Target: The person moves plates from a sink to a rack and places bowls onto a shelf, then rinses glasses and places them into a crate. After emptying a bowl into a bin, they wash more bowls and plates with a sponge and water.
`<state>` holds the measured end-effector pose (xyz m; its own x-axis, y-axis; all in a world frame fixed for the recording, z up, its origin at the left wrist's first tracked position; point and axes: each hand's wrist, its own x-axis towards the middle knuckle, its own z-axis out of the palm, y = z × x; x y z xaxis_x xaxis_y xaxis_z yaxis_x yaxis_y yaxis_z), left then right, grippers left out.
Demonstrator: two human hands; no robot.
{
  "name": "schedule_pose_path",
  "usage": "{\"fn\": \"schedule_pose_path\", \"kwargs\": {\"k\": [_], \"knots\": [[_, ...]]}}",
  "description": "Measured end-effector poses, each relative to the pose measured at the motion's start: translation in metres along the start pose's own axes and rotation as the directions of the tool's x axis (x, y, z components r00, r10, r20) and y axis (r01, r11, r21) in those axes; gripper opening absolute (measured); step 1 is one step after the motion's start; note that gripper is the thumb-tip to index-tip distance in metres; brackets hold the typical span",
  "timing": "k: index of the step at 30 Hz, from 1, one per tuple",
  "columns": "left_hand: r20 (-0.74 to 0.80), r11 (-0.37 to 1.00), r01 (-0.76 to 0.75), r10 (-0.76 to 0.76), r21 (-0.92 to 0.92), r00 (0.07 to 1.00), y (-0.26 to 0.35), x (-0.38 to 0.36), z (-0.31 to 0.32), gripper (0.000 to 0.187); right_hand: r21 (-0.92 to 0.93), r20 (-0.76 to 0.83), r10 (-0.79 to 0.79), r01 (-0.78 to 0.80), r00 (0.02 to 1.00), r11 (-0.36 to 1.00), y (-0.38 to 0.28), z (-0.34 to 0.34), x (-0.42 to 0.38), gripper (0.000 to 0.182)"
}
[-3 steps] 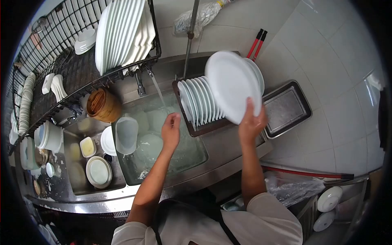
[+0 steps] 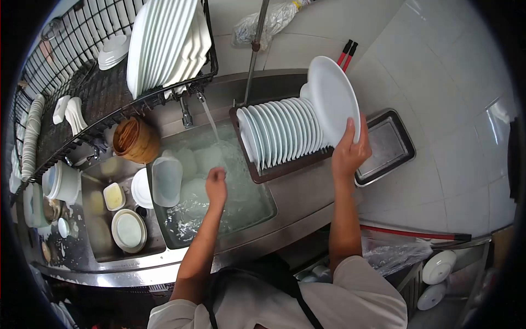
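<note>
My right hand (image 2: 351, 152) grips the lower edge of a white plate (image 2: 333, 98). It is tilted up at the right end of a row of white plates (image 2: 285, 131) standing on edge in a brown tray (image 2: 274, 174). Over the water-filled sink (image 2: 241, 211), my left hand (image 2: 217, 185) is closed, with nothing visible in its curled fingers. Under the rippled water, pale round plates (image 2: 198, 189) show faintly. A running tap (image 2: 201, 98) pours into this sink behind the left hand.
To the left, a second basin holds stacked bowls (image 2: 129, 229) and a square dish (image 2: 114, 196). A bamboo container (image 2: 131, 141) stands behind it. The black wire rack (image 2: 104, 118) carries upright plates. A metal tray (image 2: 386, 145) lies at the right.
My right hand and its plate have moved right, revealing more of the plate row. My left hand has shifted slightly left and down over the water.
</note>
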<state>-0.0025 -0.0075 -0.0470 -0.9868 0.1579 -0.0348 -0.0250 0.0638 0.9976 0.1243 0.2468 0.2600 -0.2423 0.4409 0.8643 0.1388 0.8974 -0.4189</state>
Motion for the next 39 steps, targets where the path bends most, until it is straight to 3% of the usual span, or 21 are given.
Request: {"fn": "schedule_pose_path", "kwargs": {"k": [3,5,7,10,11,13,15,16,18,20,21,23,24,25,26,28,30,33,36,38,39], "knots": [[-0.089,0.954,0.253,-0.242,0.159,0.966,-0.114,-0.010,-0.029,0.030,-0.124,0.048,-0.105,0.110,0.993,0.986,0.024,0.017,0.013,0.027],[-0.102,0.923,0.313,-0.297,0.223,0.949,-0.142,-0.018,-0.041,0.030,-0.170,0.103,-0.106,0.123,0.989,0.978,0.037,0.030,0.007,0.029],[-0.118,0.871,0.381,-0.363,0.311,0.924,-0.154,-0.025,-0.047,0.031,-0.191,0.171,-0.084,0.117,0.982,0.975,0.043,0.040,0.000,0.030],[-0.092,0.887,0.372,-0.360,0.273,0.928,-0.181,-0.030,-0.046,0.033,-0.373,0.226,0.006,0.081,0.974,0.924,0.050,0.061,-0.012,0.029],[-0.083,0.865,0.420,-0.414,0.276,0.907,-0.192,-0.022,-0.045,0.032,-0.288,0.231,0.013,0.056,0.973,0.956,0.058,0.070,-0.016,0.028],[-0.049,0.818,0.516,-0.522,0.254,0.851,-0.150,-0.016,-0.044,0.031,-0.374,0.363,0.090,0.057,0.928,0.926,0.079,0.090,-0.030,0.034],[-0.035,0.806,0.519,-0.550,-0.284,0.834,-0.187,-0.009,-0.029,0.029,-0.439,0.408,0.203,-0.003,0.890,0.899,0.127,0.104,-0.056,0.037],[-0.033,0.780,0.490,-0.543,-0.389,0.839,-0.213,0.002,-0.023,0.030,-0.413,0.412,0.205,-0.019,0.888,0.911,0.133,0.115,-0.058,0.039],[0.011,0.722,0.447,-0.521,-0.528,0.854,-0.253,0.009,-0.018,0.033,-0.307,0.287,0.025,0.067,0.958,0.949,0.092,0.100,-0.069,0.040],[0.092,0.645,0.534,-0.588,-0.547,0.804,-0.254,0.022,-0.016,0.033,-0.295,0.175,-0.198,0.244,0.964,0.924,0.046,0.070,-0.083,0.037],[0.139,0.601,0.576,-0.616,-0.554,0.775,-0.255,0.026,-0.012,0.033,-0.216,0.211,-0.083,0.129,0.974,0.968,0.041,0.055,-0.108,0.033],[0.379,0.338,0.684,-0.636,-0.647,0.673,-0.294,0.026,0.011,0.040,-0.138,0.243,0.090,-0.057,0.966,0.989,0.064,0.026,-0.181,0.022],[0.491,0.194,0.721,-0.614,-0.665,0.618,-0.311,0.020,0.021,0.044,-0.148,0.413,0.142,-0.088,0.899,0.985,0.068,0.006,-0.214,0.021],[0.370,0.633,0.685,-0.577,-0.361,0.728,-0.303,0.010,0.024,0.042,-0.059,0.503,0.317,-0.333,0.804,0.941,0.088,-0.005,-0.254,0.019],[0.295,0.879,0.472,-0.470,0.067,0.832,-0.287,-0.006,0.024,0.041,-0.160,0.534,0.379,-0.349,0.756,0.923,0.096,-0.013,-0.283,0.019],[0.317,0.795,0.113,-0.362,0.595,0.877,-0.280,-0.002,0.041,0.043,-0.367,0.571,0.441,-0.265,0.693,0.892,0.102,-0.009,-0.306,0.021],[0.293,0.715,0.045,-0.342,0.698,0.893,-0.284,0.009,0.060,0.042,-0.547,0.603,0.452,-0.072,0.657,0.834,0.102,-0.003,-0.313,0.026],[0.118,0.751,0.194,-0.340,0.631,0.933,-0.302,0.022,0.084,0.041,-0.511,0.684,0.253,0.202,0.684,0.836,0.104,0.019,-0.321,0.038],[-0.084,0.840,0.276,-0.268,0.468,0.960,-0.312,0.030,0.093,0.039,-0.481,0.653,0.297,0.078,0.697,0.873,0.108,0.027,-0.325,0.044],[-0.100,0.807,0.359,-0.356,0.469,0.929,-0.305,0.037,0.093,0.039,-0.423,0.680,0.246,0.096,0.691,0.901,0.114,0.026,-0.324,0.044],[-0.046,0.700,0.465,-0.527,0.542,0.848,-0.271,0.045,0.087,0.036,-0.394,0.688,0.221,0.100,0.691,0.914,0.116,0.025,-0.324,0.045]]}}
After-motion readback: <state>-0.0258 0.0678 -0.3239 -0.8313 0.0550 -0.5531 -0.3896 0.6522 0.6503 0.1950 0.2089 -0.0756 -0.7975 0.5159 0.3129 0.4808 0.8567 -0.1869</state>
